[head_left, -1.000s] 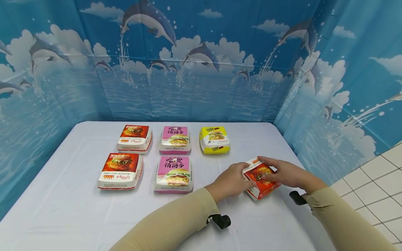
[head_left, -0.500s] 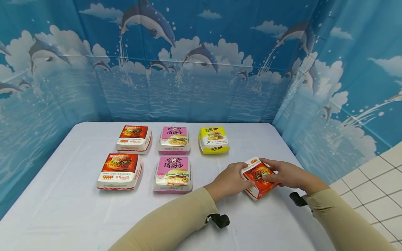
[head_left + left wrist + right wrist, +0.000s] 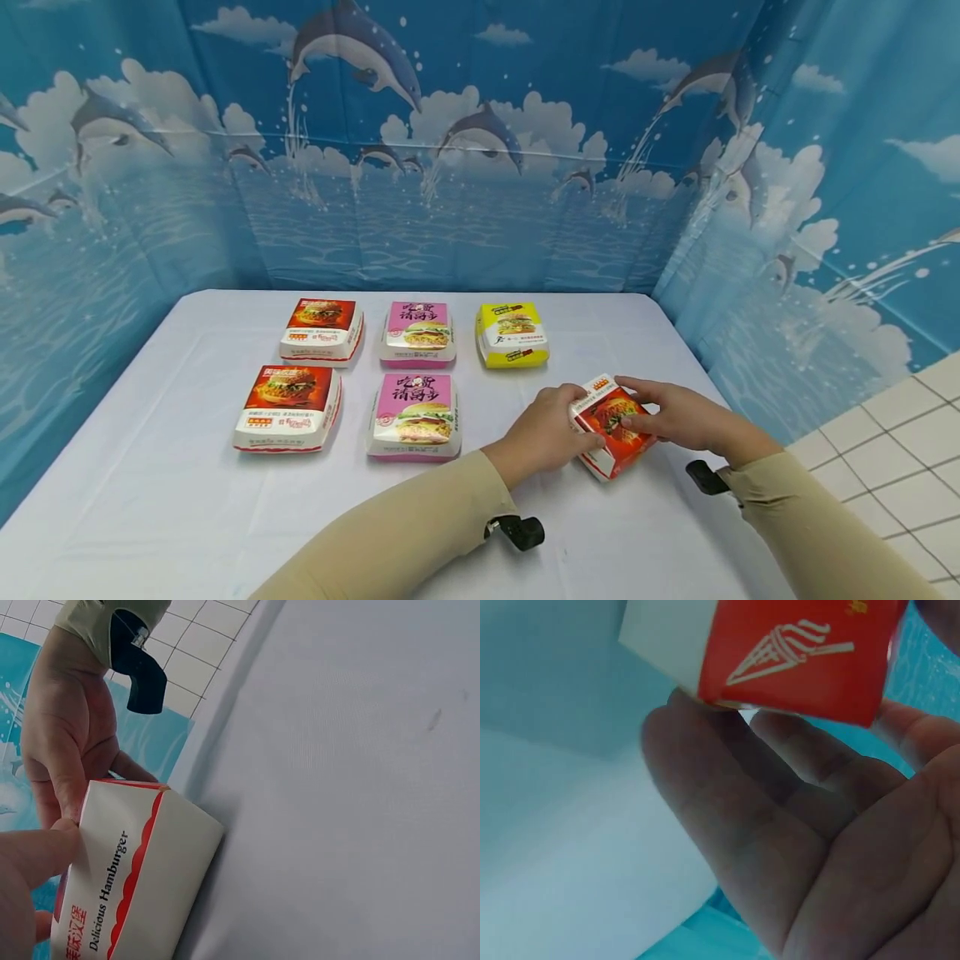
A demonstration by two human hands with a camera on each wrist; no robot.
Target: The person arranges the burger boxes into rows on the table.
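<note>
A red and white burger box (image 3: 618, 429) sits at an angle between both hands, at the right of the head view. My left hand (image 3: 542, 432) grips its left side, with the thumb over the near edge. The right hand (image 3: 686, 419) holds the opposite side, thumb on the printed top. In the left wrist view, a white side of the box (image 3: 124, 877) reads "Delicious Hamburger". Seen from the right wrist, a red side (image 3: 802, 664) carries a white cone drawing, and fingers (image 3: 705, 772) of the right hand reach to its lower edge.
On the white-covered table (image 3: 150, 508) stand two more red burger boxes (image 3: 288, 408) at left, two pink ones (image 3: 415, 417) in the middle and a yellow one (image 3: 513, 335) at the back. A blue dolphin curtain (image 3: 465, 217) encloses the table's back and sides.
Both hands and the red burger box have shifted slightly to the left. The grip looks the same, and the other boxes stay in place.
</note>
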